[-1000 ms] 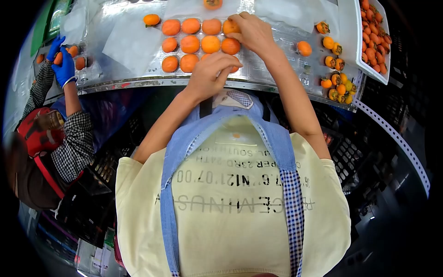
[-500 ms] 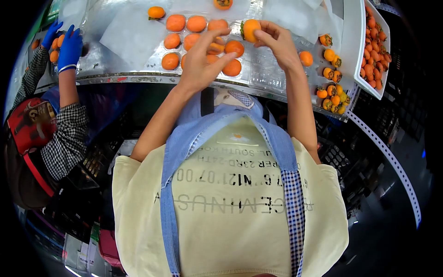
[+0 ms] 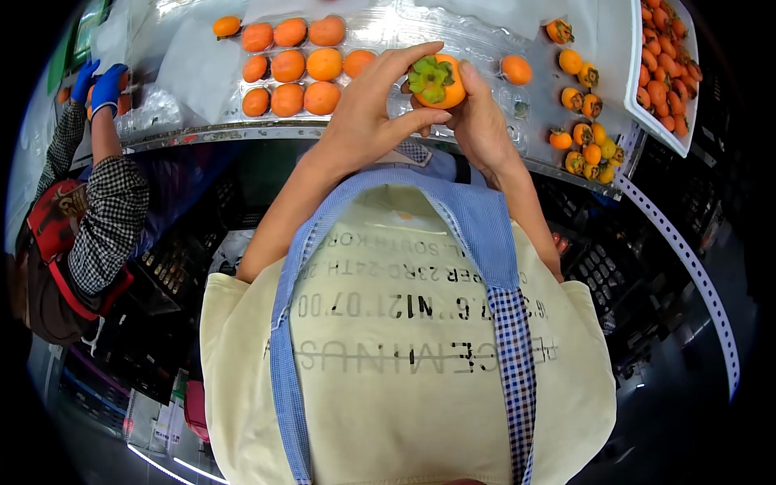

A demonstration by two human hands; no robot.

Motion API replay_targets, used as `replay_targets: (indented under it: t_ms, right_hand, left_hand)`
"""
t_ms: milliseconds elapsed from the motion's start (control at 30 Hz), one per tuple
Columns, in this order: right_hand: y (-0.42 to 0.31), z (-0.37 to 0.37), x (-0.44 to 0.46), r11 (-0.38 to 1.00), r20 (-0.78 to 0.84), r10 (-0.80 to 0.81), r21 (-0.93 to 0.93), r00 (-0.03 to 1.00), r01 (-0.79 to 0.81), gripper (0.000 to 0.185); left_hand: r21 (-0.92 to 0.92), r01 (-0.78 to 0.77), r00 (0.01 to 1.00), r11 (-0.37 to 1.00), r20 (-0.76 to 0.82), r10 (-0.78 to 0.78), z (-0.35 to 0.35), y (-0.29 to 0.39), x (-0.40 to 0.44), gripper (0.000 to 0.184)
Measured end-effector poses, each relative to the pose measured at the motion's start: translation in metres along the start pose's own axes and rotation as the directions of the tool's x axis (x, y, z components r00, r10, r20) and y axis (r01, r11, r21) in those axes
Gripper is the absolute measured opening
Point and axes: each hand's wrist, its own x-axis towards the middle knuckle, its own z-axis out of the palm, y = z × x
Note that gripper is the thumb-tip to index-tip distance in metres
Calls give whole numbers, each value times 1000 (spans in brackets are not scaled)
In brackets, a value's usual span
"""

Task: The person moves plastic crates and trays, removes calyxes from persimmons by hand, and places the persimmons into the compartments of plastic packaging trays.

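An orange persimmon (image 3: 449, 90) is held up over the table's front edge, its green leafy cap turned up toward me. My right hand (image 3: 482, 121) grips it from the right, thumb along its side. From the left, my left hand (image 3: 373, 103) curves around the same fruit, index finger at the top and thumb near the bottom. Left of my hands, clear plastic trays hold rows of persimmons (image 3: 288, 66); my left hand partly hides the nearest ones. A single persimmon (image 3: 516, 69) rests on the clear plastic to the right.
Loose persimmons (image 3: 592, 153) lie along the table's right end. Beyond them stands a white box (image 3: 631, 77) full of persimmons. At far left, a co-worker's blue-gloved hand (image 3: 107, 87) is on some fruit. Another persimmon (image 3: 226, 27) lies behind the trays. Dark crates stand below the table.
My left hand has come right, from open above the tray to closed around the persimmon. The fruit has turned cap-up and come nearer. The whole view has shifted, moving the trays left.
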Motion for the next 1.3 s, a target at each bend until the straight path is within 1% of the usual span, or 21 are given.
replay_targets:
  t_ms: [33, 67, 133, 233, 267, 367, 433, 467, 567, 633, 733, 767, 833, 933, 1067, 1167, 1233, 1267, 1300]
  right_hand:
    - [-1, 0, -2, 999, -8, 15, 33, 1000, -15, 60]
    - [-2, -2, -3, 997, -14, 30, 65, 999, -29, 60]
    - [2, -9, -3, 998, -28, 17, -53, 999, -18, 64]
    - [8, -29, -4, 960, -11, -26, -279, 1000, 22, 65]
    - [8, -34, -4, 932, 2, -42, -361, 999, 40, 64]
    - [3, -24, -8, 841, -72, -303, -489, 950, 231, 60]
    - [2, -9, -9, 806, -56, -404, -494, 913, 326, 52]
    - [1, -5, -9, 786, -49, -451, -496, 891, 370, 47]
    - [8, -8, -4, 820, -51, -444, -427, 895, 382, 46]
    - [5, -8, -4, 854, -59, -387, -400, 920, 333, 51]
    - [0, -10, -3, 872, -65, -337, -398, 939, 286, 54]
    - [-1, -10, -3, 872, -66, -328, -404, 942, 275, 54]
    - [2, -12, -1, 874, -75, -356, -380, 932, 303, 50]
    - [7, -12, 1, 886, -80, -373, -325, 924, 330, 48]
    - [7, -8, 0, 892, -123, -380, -309, 917, 329, 38]
    - [2, -9, -4, 729, -70, -513, -561, 855, 392, 35]
    - [3, -12, -1, 588, 36, -559, -687, 828, 426, 36]
    - [4, -14, 1, 509, 89, -573, -740, 815, 439, 37]
    - [3, -14, 1, 641, 31, -511, -652, 859, 405, 37]
  left_hand:
    - [-44, 35, 999, 998, 43, -34, 2, 2, 1, 59]
    - [-59, 34, 999, 998, 39, -32, 4, 1, 1, 58]
    - [-89, 30, 999, 996, 30, -27, 8, -7, 1, 56]
    - [-256, 48, 993, 966, -91, -73, 17, -15, -1, 54]
    - [-244, 44, 992, 969, -104, -71, 19, -17, -1, 53]
    - [-198, 30, 991, 980, -123, -55, 20, -16, -1, 50]
    - [-152, 14, 993, 988, -110, -31, 20, -14, -1, 48]
    - [-164, 25, 993, 986, -108, -43, 21, -13, -1, 46]
    - [-193, 60, 992, 979, -95, -80, 21, -15, -2, 42]
    - [-204, 92, 991, 975, -81, -111, 19, -21, -3, 40]
    - [-338, 109, 989, 935, -59, -137, 20, -25, -5, 38]
    - [-384, 139, 985, 913, -45, -168, 20, -26, -6, 37]
    - [-471, 196, 974, 860, -12, -228, 21, -25, -8, 34]
    - [-577, 251, 961, 777, 51, -272, 20, -22, -9, 27]
    - [-640, 298, 944, 708, 88, -318, 19, -28, -11, 30]
    - [-697, 349, 918, 627, 117, -380, 22, -24, -12, 36]
    - [-714, 386, 894, 584, 134, -428, 21, -19, -11, 40]
    - [-678, 399, 892, 617, 132, -432, 21, -18, -12, 40]
    - [-641, 411, 891, 649, 131, -435, 20, -18, -12, 41]
